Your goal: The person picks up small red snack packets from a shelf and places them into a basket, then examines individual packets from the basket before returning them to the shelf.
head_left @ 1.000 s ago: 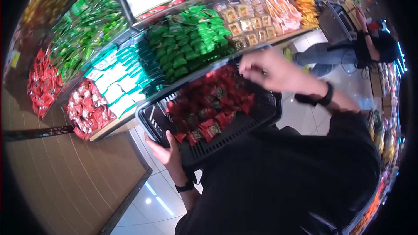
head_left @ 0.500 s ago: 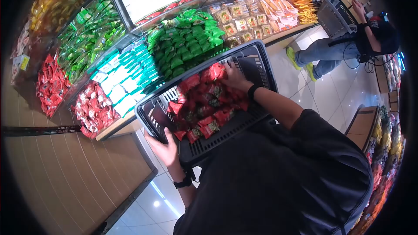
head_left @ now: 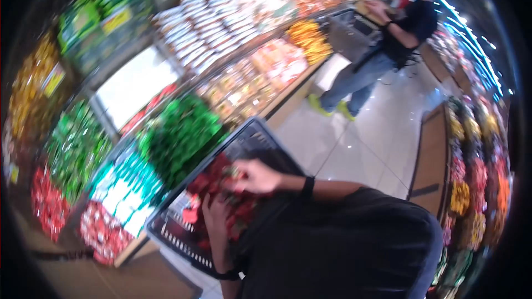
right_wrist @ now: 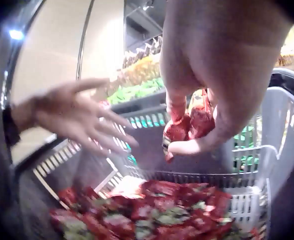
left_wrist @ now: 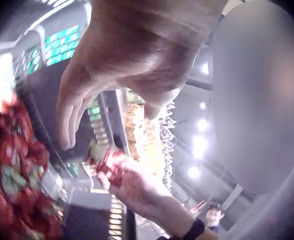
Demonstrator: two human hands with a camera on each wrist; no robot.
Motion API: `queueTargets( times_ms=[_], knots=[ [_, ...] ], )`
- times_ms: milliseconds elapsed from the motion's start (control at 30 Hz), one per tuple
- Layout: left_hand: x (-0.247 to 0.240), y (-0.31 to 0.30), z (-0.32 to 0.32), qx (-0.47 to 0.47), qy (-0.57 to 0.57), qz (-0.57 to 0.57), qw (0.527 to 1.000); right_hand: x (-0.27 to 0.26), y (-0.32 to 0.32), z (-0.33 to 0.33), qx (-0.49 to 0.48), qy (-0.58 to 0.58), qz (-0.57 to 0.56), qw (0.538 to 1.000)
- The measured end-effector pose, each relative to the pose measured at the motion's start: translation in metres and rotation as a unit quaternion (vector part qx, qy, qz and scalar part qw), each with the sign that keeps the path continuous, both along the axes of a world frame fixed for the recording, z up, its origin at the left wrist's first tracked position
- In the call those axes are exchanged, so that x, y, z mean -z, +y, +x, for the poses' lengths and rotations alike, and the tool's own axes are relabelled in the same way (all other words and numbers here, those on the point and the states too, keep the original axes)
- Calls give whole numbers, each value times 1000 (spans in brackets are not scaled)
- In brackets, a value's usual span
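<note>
Over a dark plastic basket (head_left: pixel 157 217) full of small red-wrapped packets (right_wrist: pixel 157 215), both hands are at work. My right hand (head_left: pixel 259 177) pinches red packets (right_wrist: pixel 201 122) between thumb and fingers, above the heap in the right wrist view. Facing it from the other side is my left hand (right_wrist: pixel 72 114), fingers spread and straight, holding nothing. In the left wrist view that left hand (left_wrist: pixel 137 60) hangs over the basket's inside, with the heap of packets (left_wrist: pixel 17 170) to its left.
Sloping shelves of green packets (head_left: pixel 180 133), teal-and-white packets (head_left: pixel 124 188) and red packets (head_left: pixel 102 230) run along the basket's far side. A person (head_left: pixel 399 33) stands up the aisle beside another basket (head_left: pixel 349 25). A goods stand (head_left: pixel 432 155) is on the right.
My left hand has let go of the basket's end and come in over the packets. My right hand has picked up packets from the heap. The head view has swung to the right.
</note>
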State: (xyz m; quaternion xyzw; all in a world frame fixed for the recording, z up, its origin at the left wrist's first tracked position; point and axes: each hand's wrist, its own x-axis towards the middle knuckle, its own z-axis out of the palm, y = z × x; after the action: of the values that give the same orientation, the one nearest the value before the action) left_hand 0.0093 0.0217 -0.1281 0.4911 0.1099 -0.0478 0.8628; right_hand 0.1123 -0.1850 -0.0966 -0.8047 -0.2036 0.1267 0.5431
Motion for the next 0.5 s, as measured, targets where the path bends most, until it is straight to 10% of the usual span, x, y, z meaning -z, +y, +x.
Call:
queueTargets(
  times_ms=[133,500],
  knots=[
    [-19,-22,19,54,64,-192,978,-8,18,-39,-142,-174,-7,974],
    [-13,-3,14,-26,64,-66,995,8,29,-43,-143,-282,-26,948]
  ],
)
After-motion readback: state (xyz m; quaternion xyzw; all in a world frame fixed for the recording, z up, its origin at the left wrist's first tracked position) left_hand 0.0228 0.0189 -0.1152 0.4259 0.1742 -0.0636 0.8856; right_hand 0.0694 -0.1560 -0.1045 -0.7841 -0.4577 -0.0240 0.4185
